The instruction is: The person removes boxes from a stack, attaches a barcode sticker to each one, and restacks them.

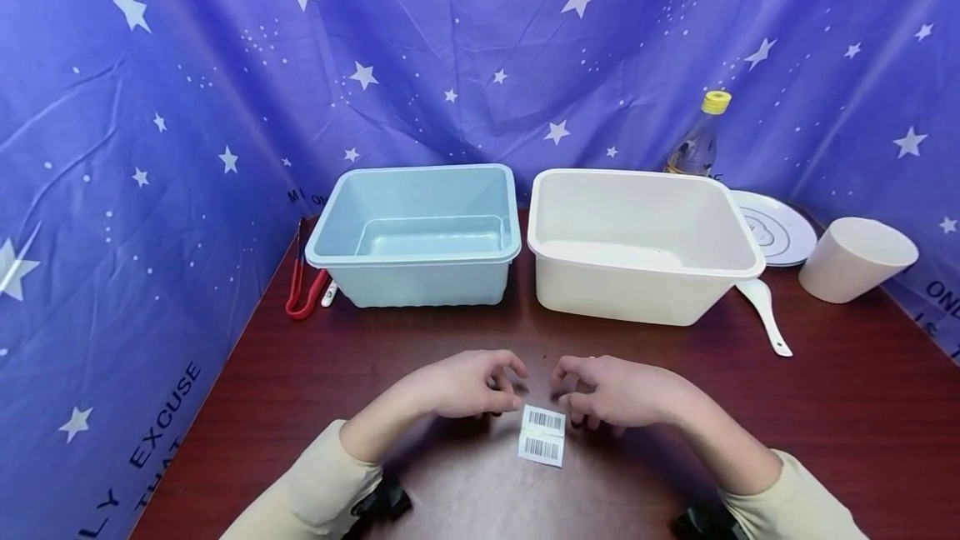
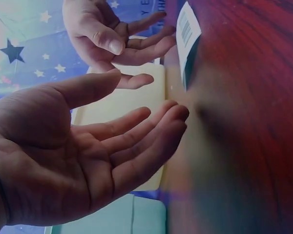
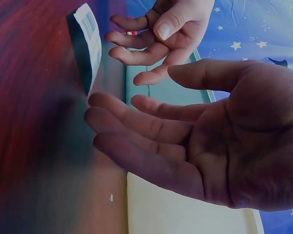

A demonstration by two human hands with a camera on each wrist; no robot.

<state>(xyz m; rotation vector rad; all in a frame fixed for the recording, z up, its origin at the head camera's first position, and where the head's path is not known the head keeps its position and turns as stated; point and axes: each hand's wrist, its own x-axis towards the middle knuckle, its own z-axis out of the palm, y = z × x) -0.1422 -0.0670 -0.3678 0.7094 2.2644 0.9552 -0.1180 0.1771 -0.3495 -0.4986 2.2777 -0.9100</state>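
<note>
A small white barcode label (image 1: 542, 434) lies flat on the dark red table (image 1: 300, 382), between my two hands. My left hand (image 1: 480, 386) hovers just left of the label's top edge, fingers loosely curled and holding nothing; in the left wrist view its palm (image 2: 78, 161) is open with the label (image 2: 187, 29) beyond the fingertips. My right hand (image 1: 592, 394) mirrors it on the label's right, fingers relaxed and empty. The right wrist view shows that palm (image 3: 224, 146) beside the label (image 3: 90, 41).
A light blue tub (image 1: 416, 236) and a white tub (image 1: 637, 244) stand side by side behind my hands. Red tongs (image 1: 302, 286) lie left of the blue tub. At the right are a white spoon (image 1: 765, 311), plate (image 1: 780, 227), tipped cup (image 1: 855, 261) and bottle (image 1: 701, 140).
</note>
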